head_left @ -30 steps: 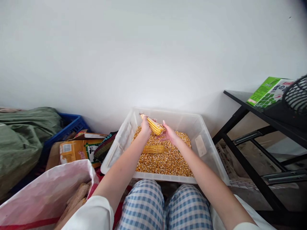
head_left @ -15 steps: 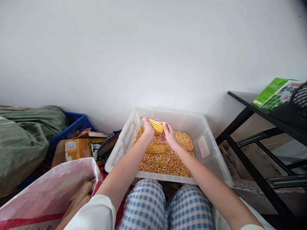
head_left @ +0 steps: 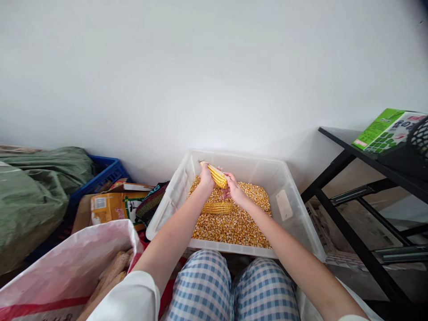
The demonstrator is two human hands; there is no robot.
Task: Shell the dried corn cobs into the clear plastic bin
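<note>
Above a clear plastic bin point(head_left: 302, 223), both hands hold one yellow ear of corn point(head_left: 217, 177), tilted with its right end lower. My left hand point(head_left: 206, 177) is wrapped round the upper left end. At the lower right end, my right hand point(head_left: 235, 189) grips the ear with its thumb on top; its other fingers are partly hidden below. A pale strip without kernels shows along the ear's upper side. Loose corn kernels point(head_left: 230, 232) cover the bin's floor. A second ear of corn point(head_left: 216, 207) lies on them, just below the hands.
On the left, a white and red sack point(head_left: 67, 263) holds bare cobs point(head_left: 112, 272). Behind it are an orange package point(head_left: 109, 207) and a blue crate point(head_left: 110, 171) under green cloth point(head_left: 50, 178). A black metal frame point(head_left: 351, 232) stands right, carrying a green box point(head_left: 384, 129).
The held ear has tilted more steeply, its right end dropping slightly. My right hand has shifted a little lower with it. The ear on the kernels has stayed in place.
</note>
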